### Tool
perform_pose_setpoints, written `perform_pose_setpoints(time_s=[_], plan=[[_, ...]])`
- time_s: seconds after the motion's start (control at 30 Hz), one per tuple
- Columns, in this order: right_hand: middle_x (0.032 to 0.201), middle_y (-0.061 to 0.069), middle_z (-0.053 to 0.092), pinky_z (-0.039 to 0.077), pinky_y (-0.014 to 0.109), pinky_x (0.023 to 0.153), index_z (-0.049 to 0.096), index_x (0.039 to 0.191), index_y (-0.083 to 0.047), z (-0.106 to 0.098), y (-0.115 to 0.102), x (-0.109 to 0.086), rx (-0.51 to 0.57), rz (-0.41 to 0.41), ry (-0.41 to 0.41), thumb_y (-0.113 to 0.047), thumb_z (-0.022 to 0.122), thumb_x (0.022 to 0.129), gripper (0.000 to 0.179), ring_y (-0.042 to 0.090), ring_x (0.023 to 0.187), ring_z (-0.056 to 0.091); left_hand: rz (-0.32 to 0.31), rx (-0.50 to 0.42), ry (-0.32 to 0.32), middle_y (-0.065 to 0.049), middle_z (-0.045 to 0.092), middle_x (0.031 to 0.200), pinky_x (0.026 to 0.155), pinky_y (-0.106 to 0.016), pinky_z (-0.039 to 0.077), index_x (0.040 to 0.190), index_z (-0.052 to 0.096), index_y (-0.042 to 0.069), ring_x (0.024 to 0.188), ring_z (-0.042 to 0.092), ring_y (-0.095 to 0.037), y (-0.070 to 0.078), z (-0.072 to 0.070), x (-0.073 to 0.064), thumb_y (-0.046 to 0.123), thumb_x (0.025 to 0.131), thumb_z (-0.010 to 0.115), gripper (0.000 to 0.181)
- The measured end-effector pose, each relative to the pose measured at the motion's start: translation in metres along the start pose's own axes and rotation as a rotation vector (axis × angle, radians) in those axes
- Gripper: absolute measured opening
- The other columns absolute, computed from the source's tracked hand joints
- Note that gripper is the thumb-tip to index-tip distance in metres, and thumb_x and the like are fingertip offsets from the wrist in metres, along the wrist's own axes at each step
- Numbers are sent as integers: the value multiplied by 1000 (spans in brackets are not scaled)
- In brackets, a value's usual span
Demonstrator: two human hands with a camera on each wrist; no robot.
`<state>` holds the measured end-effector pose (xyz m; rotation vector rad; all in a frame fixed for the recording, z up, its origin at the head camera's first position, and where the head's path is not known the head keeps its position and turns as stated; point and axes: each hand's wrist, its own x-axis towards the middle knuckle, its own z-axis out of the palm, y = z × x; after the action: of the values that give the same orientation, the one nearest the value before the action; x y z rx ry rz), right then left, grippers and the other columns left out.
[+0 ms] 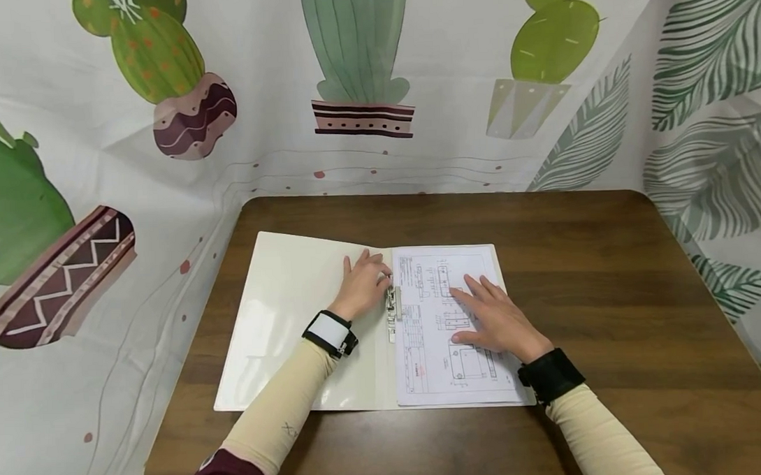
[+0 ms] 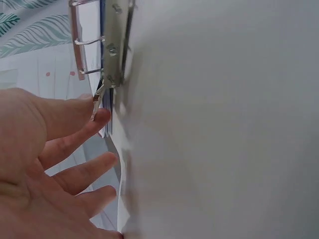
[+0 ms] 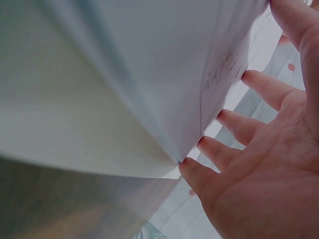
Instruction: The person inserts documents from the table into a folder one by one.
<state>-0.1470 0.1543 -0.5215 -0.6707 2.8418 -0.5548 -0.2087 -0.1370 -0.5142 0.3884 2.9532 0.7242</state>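
A white ring binder [image 1: 294, 289] lies spread open on the table, its metal ring mechanism [image 1: 392, 317] along the spine. My left hand [image 1: 360, 287] is at the far end of that mechanism. In the left wrist view, its thumb and index finger pinch the small metal lever [image 2: 96, 102], while the other fingers are spread. A stack of paper sheets [image 1: 415, 334] printed with technical drawings lies on the binder's right side. My right hand [image 1: 497, 321] rests on the top sheet with fingers spread, its fingertips touching the paper in the right wrist view.
The brown wooden table [image 1: 609, 292] extends to the right of the binder and behind it. A white cloth [image 1: 274, 80] with printed cacti and leaves hangs behind the table and at its sides.
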Motion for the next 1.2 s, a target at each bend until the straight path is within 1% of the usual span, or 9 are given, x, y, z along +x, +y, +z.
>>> perform_pose_setpoints(time_s=[0.1, 0.17, 0.23, 0.33, 0.43, 0.67, 0.8, 1.0, 1.2], plan=[[167, 19, 25, 21, 66, 118, 46, 156, -17, 0, -1, 0, -2, 1, 0, -50, 85, 81, 91, 46, 154, 15, 51, -31, 60, -15, 62, 142, 120, -66, 15, 103, 78, 9, 145, 43, -35, -1, -3, -1, 16, 98, 69, 12], [167, 19, 25, 21, 67, 118, 46, 156, -17, -1, -1, -1, -6, 1, 0, -50, 85, 81, 91, 47, 154, 15, 91, -71, 100, -13, 71, 125, 115, -58, 32, 97, 77, 8, 129, 59, -31, -2, -6, -3, 13, 96, 72, 7], [167, 20, 25, 21, 67, 118, 46, 156, -17, -1, -1, -1, -9, 1, 0, -50, 84, 81, 90, 47, 154, 15, 125, -126, 122, -7, 76, 106, 103, -46, 47, 92, 77, 8, 109, 68, -25, -4, -9, -6, 11, 95, 74, 5], [167, 20, 25, 20, 67, 118, 46, 156, -16, -1, -1, -1, -14, -1, 3, -50, 84, 81, 90, 47, 153, 15, 161, -208, 116, 2, 73, 84, 79, -33, 53, 88, 76, 11, 83, 66, -15, -7, -14, -14, 9, 94, 75, 7], [167, 20, 24, 20, 66, 119, 46, 156, -16, -2, -1, -1, -11, 1, 3, -50, 84, 82, 90, 47, 154, 14, 207, -253, 85, 7, 69, 76, 71, -28, 51, 86, 77, 11, 73, 61, -9, -7, -20, -24, 8, 93, 76, 8], [168, 20, 23, 18, 66, 119, 45, 157, -17, -2, -2, -1, -15, 12, -17, -51, 84, 81, 92, 47, 154, 13, 254, -294, -22, 11, 71, 79, 76, -31, 52, 86, 78, 15, 74, 63, -3, -6, -27, -48, 11, 92, 78, 7], [168, 19, 22, 18, 66, 119, 45, 157, -17, -3, -3, -1, -9, 16, -23, -50, 84, 81, 92, 46, 154, 12, 264, -318, -51, 11, 74, 81, 81, -32, 54, 86, 78, 14, 77, 66, -1, -7, -26, -57, 13, 90, 80, 5], [167, 20, 23, 18, 67, 119, 46, 156, -16, -3, -4, -1, -10, 8, -13, -49, 85, 82, 91, 47, 154, 13, 292, -332, -75, 12, 75, 82, 83, -32, 56, 87, 80, 14, 81, 68, -2, -10, -22, -63, 16, 90, 81, 4], [168, 21, 23, 18, 67, 119, 45, 157, -16, -2, -4, -1, -9, 9, -15, -49, 85, 81, 91, 47, 154, 13, 286, -379, -112, 14, 74, 83, 87, -29, 56, 86, 80, 17, 84, 69, -1, -12, -19, -64, 16, 92, 79, 6]])
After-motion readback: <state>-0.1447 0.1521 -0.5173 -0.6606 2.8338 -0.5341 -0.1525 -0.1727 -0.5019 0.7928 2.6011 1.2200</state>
